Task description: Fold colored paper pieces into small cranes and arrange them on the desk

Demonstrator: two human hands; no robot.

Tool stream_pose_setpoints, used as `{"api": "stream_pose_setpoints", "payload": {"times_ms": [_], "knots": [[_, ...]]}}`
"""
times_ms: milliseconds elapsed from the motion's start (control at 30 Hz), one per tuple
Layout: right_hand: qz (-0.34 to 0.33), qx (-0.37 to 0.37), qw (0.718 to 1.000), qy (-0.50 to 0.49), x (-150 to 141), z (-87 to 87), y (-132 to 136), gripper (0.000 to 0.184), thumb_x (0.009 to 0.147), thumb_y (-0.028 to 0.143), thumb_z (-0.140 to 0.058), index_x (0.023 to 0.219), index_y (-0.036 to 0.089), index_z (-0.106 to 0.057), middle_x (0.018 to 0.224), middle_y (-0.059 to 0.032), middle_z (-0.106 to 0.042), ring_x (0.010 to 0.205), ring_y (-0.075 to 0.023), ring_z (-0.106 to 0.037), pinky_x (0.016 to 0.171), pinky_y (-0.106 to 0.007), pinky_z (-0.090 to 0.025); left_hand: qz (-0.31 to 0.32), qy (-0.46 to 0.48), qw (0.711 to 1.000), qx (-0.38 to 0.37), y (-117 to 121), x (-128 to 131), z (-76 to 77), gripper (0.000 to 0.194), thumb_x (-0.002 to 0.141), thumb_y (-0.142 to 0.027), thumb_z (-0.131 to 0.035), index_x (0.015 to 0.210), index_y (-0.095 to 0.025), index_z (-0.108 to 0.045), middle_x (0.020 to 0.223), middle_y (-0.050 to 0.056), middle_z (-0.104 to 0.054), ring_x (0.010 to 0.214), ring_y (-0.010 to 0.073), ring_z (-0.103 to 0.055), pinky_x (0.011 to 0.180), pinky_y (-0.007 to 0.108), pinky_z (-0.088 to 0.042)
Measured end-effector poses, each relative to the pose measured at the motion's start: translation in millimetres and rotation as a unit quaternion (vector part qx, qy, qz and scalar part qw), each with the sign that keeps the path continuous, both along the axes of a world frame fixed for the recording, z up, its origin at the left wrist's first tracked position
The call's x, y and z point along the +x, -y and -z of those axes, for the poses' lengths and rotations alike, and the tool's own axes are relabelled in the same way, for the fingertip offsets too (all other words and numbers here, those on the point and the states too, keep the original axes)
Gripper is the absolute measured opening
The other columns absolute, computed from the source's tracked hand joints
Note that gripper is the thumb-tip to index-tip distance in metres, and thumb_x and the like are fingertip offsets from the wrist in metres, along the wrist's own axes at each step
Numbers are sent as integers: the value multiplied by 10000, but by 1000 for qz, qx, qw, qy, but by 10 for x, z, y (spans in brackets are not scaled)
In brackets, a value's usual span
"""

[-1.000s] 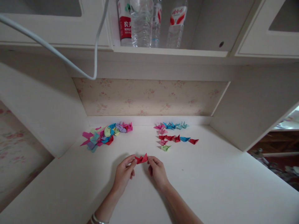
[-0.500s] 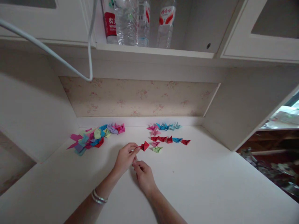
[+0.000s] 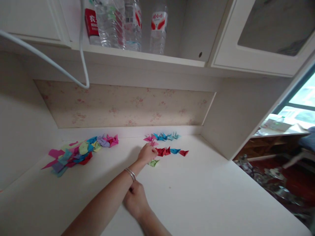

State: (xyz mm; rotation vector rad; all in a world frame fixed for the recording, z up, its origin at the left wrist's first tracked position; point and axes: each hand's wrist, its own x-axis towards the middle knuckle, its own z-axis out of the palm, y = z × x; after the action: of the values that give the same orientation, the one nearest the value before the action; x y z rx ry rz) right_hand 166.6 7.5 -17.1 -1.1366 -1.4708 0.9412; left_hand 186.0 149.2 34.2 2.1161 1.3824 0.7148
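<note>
We have the white desk [image 3: 209, 196] spread out below the white cabinet [image 3: 265, 49]. Taking our left hand [image 3: 147, 153] as the middle of the clock, clear bottles [image 3: 158, 34] stand on the cabinet's shelf between eleven and twelve, and a heap of folded paper [image 3: 83, 149] in many colours lies at nine. Our right hand [image 3: 136, 198] sits near seven, fingers curled inward; whether it grips anything, we cannot tell. The left hand is bunched, fingertips pointing down — perhaps around a paper piece, though its own back hides that from us. Just beside it at three o'clock are the red folded pieces [image 3: 161, 151], then a blue folded piece [image 3: 175, 151] and another red one [image 3: 184, 153]. Near five lies a green folded piece [image 3: 154, 163].
</note>
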Motion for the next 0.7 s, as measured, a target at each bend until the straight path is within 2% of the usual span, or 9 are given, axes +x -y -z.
{"api": "stream_pose_setpoints", "payload": {"times_ms": [267, 500, 700], "knots": [[-10, -22, 999, -21, 19, -32, 32, 236, 714, 113, -513, 804, 206, -711, 764, -11, -690, 762, -211, -610, 621, -248, -469, -27, -80, 996, -8, -17, 111, 102, 151, 701, -247, -616, 749, -221, -757, 1135, 84, -635, 929, 215, -626, 774, 272, -444], [-14, -24, 999, -38, 10, -14, 17, 276, 709, 89, -479, 766, 202, -724, 755, 1, -695, 720, -193, -613, 613, -241, -464, -39, -112, 993, -20, -11, 98, 158, 171, 720, -240, -596, 787, -215, -751, 908, 92, -715, 824, 223, -654, 706, 280, -463], [-25, -24, 999, -42, 12, -27, 17, 283, 697, 86, -475, 745, 208, -726, 720, 0, -691, 728, -202, -617, 600, -242, -461, -44, -106, 993, -13, -8, 72, 147, 164, 727, -246, -599, 785, -244, -752, 1036, 72, -694, 923, 216, -631, 761, 271, -454]]}}
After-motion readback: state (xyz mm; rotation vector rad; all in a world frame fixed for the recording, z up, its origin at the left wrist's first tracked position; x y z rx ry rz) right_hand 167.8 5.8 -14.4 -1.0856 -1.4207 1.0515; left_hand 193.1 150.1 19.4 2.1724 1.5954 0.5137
